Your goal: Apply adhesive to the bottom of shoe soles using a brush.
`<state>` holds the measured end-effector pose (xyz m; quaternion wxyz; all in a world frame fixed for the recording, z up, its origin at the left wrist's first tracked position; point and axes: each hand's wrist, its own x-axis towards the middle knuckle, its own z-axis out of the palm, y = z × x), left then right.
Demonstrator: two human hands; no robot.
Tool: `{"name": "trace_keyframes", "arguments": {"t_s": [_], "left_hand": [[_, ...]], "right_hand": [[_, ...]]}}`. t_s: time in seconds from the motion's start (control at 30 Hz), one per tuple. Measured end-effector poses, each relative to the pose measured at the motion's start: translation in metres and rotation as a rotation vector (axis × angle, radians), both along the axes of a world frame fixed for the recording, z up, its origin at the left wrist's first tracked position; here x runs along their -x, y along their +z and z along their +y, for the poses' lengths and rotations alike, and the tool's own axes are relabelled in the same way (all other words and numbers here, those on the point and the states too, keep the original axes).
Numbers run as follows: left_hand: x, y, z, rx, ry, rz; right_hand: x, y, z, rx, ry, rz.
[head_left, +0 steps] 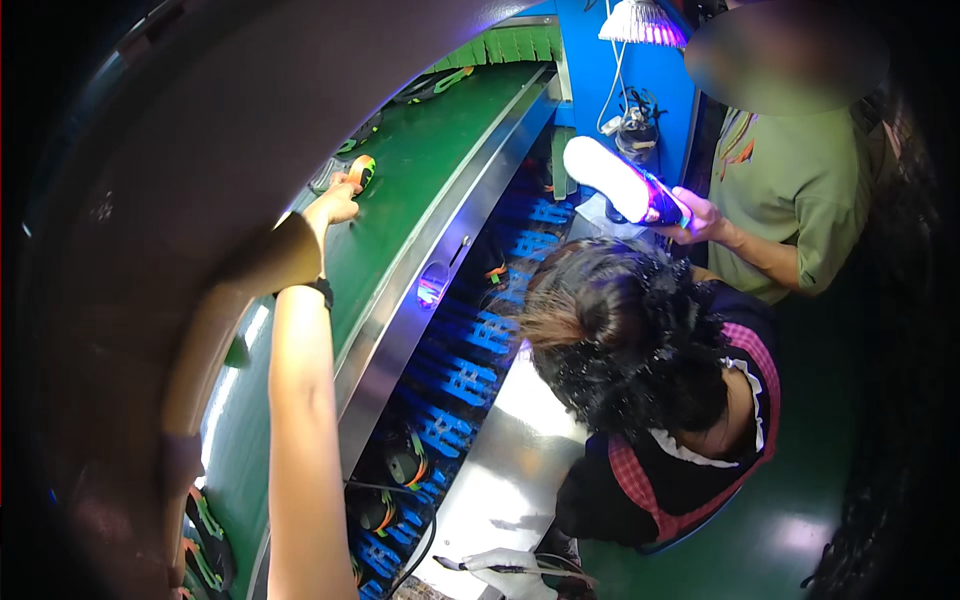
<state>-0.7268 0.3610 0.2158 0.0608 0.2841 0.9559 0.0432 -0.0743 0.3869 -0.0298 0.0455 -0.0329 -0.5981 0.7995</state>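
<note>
My left arm, with a black band at the wrist, stretches over a green conveyor belt [430, 150]. At its end my left hand [338, 200] has its fingers closed on a shoe [365, 175] with orange, bright green and black parts. A greyish shoe [328, 177] lies close by, partly hidden. More shoes sit farther up the belt, and several dark shoes [205, 530] with orange and green trim lie at the lower left. My right hand cannot be made out; a dim arm-like shape, perhaps a reflection, shows on the dark panel [120, 300].
A metal rail [425, 265] edges the belt. Beyond it, a lower rack with blue strips [465, 380] holds shoes. At right, a seated co-worker [650, 400] bends over a pale worktop [490, 470], with a white-gloved hand [510, 572] nearby. Another person [790, 200] holds a white-soled shoe [610, 180].
</note>
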Motion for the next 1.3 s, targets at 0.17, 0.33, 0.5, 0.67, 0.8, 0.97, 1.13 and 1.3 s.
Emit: {"name": "trace_keyframes", "arguments": {"t_s": [0.17, 0.33, 0.5, 0.67, 0.8, 0.97, 1.13, 1.3], "left_hand": [[-0.066, 0.015, -0.079, 0.089, -0.077, 0.066], [-0.249, 0.021, -0.200, 0.014, -0.186, 0.148], [-0.391, 0.101, -0.269, -0.213, 0.069, -0.428], [-0.376, 0.041, -0.307, -0.653, 0.540, -0.250], [-0.361, -0.017, -0.286, -0.847, 0.317, -0.185], [-0.378, -0.014, -0.276, -1.251, 0.607, -0.307], [-0.475, 0.005, -0.304, -1.612, 0.600, -0.670], [-0.609, -0.059, -0.379, -1.983, 0.762, -0.769]], "right_hand": [[-0.024, 0.019, -0.020, 0.191, 0.113, -0.131], [-0.022, 0.038, -0.018, 0.161, 0.193, -0.071], [-0.058, 0.012, -0.043, 0.055, 0.259, -0.104], [-0.086, -0.012, -0.068, 0.508, 0.303, -0.281], [-0.092, 0.018, -0.065, 0.101, 0.275, -0.052], [-0.103, 0.022, -0.082, -0.009, 0.259, -0.117], [-0.113, 0.079, -0.089, -0.135, 0.228, -0.276], [-0.115, 0.051, -0.114, 0.163, 0.221, -0.098]]}}
